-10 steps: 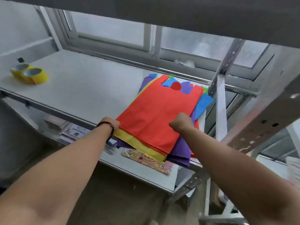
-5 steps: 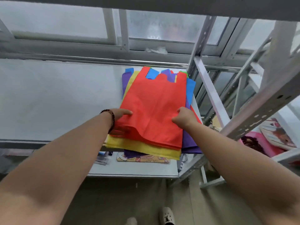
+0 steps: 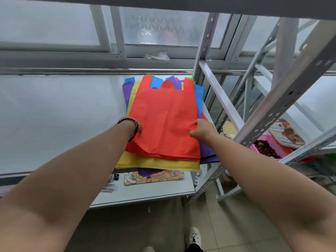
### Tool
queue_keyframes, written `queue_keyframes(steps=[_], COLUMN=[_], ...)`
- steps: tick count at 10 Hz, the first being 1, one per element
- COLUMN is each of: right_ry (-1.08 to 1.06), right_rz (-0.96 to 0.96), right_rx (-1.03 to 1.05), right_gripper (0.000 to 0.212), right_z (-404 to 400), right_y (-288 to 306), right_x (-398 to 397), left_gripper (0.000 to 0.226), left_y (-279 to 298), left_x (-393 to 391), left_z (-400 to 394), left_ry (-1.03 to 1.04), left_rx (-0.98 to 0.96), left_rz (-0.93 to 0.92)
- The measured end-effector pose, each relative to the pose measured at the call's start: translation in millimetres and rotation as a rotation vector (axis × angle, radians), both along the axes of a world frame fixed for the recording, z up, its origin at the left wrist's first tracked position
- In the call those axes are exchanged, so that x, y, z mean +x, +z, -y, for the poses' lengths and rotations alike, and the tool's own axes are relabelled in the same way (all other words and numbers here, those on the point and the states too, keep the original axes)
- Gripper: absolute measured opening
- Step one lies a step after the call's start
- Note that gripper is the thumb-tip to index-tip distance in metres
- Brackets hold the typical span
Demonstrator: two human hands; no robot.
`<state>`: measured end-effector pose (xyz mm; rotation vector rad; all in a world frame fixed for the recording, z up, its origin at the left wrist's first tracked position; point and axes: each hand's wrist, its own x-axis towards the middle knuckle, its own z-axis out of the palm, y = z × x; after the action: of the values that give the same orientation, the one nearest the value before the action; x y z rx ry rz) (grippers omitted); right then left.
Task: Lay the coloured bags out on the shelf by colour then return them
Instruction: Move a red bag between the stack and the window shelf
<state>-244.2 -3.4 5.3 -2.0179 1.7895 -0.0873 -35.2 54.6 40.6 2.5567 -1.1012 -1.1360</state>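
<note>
A stack of coloured bags lies at the right end of the grey shelf (image 3: pixel 63 115). Red bags (image 3: pixel 163 120) are on top. A yellow bag (image 3: pixel 156 163) sticks out at the front, a purple bag (image 3: pixel 209 153) at the right, and a blue bag (image 3: pixel 199 95) peeks out behind. My left hand (image 3: pixel 138 128), with a bead bracelet on the wrist, is tucked under the left edge of the red bags, its fingers hidden. My right hand (image 3: pixel 203 131) pinches the red bags' right edge.
A perforated metal upright (image 3: pixel 201 46) and a diagonal brace (image 3: pixel 221 99) stand just right of the stack. A lower shelf (image 3: pixel 145 193) holds a patterned pouch (image 3: pixel 154 177). A pink basket (image 3: pixel 272 144) sits on the rack to the right. Windows run along the back.
My left hand has slid further under the red bags, so only the wrist shows. My right hand keeps its hold on the right edge. The view has swung right.
</note>
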Motion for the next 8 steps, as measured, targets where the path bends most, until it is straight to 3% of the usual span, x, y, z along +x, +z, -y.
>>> queue_keyframes(steps=[2, 4, 7, 8], right_ry=[-0.006, 0.008, 0.014, 0.021], right_rz=[0.034, 0.061, 0.09, 0.096], right_rx=[-0.008, 0.009, 0.035, 0.044], right_gripper=[0.039, 0.038, 0.04, 0.03], right_z=[2, 4, 9, 12], right_y=[4, 9, 8, 10], right_x=[-3, -6, -13, -13], left_gripper=[0.05, 0.047, 0.057, 0.057], left_y=[2, 5, 7, 3], left_x=[-6, -3, 0, 2], left_z=[6, 15, 21, 16], left_ry=[-0.183, -0.173, 0.037, 0.104], left_rx=[-0.017, -0.003, -0.044, 0.001], left_rz=[0.178, 0.056, -0.144, -0.237])
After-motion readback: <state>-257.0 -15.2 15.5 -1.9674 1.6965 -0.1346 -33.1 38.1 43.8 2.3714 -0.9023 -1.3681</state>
